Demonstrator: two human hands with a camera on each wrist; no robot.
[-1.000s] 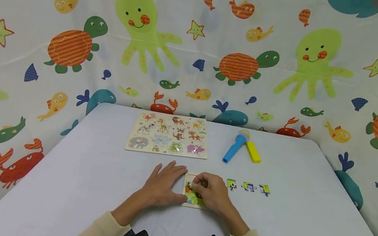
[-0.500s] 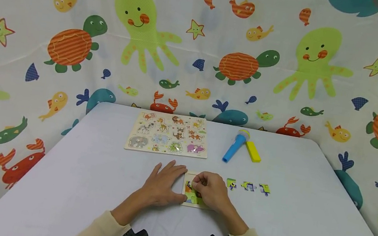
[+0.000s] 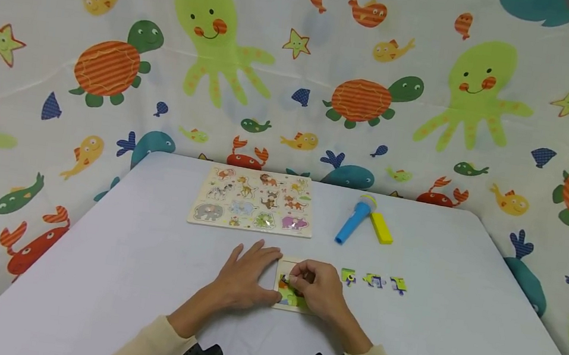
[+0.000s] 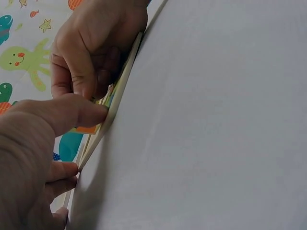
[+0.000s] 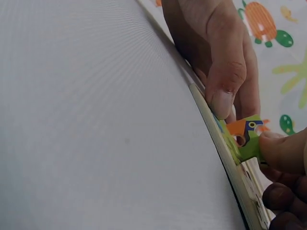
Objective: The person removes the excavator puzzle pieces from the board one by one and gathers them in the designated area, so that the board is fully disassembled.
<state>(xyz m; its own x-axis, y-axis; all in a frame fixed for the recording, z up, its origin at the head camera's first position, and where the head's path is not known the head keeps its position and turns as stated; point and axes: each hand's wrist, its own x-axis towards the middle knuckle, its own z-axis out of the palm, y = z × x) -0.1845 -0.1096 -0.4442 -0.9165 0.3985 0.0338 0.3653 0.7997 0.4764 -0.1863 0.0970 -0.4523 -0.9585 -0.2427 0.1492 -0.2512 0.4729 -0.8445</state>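
Note:
My left hand (image 3: 247,277) rests at the left side of a small wooden jigsaw tray (image 3: 289,262), its fingers spread along the upper left corner and its thumb on the lower left part. Between thumb and fingertips my right hand (image 3: 321,287) pinches a puzzle piece (image 5: 250,136), green, orange and dark blue with a printed eye. That piece stands tilted over the tray in the right wrist view. Green and blue picture parts fill the tray's lower left. The right hand hides the tray's right side.
Several loose things lie about: three puzzle pieces (image 3: 374,281) in a row right of the tray, a large animal puzzle board (image 3: 254,202) behind it, a blue toy microphone (image 3: 351,225) and a yellow block (image 3: 381,228) at back right. A patterned cloth hangs behind the table.

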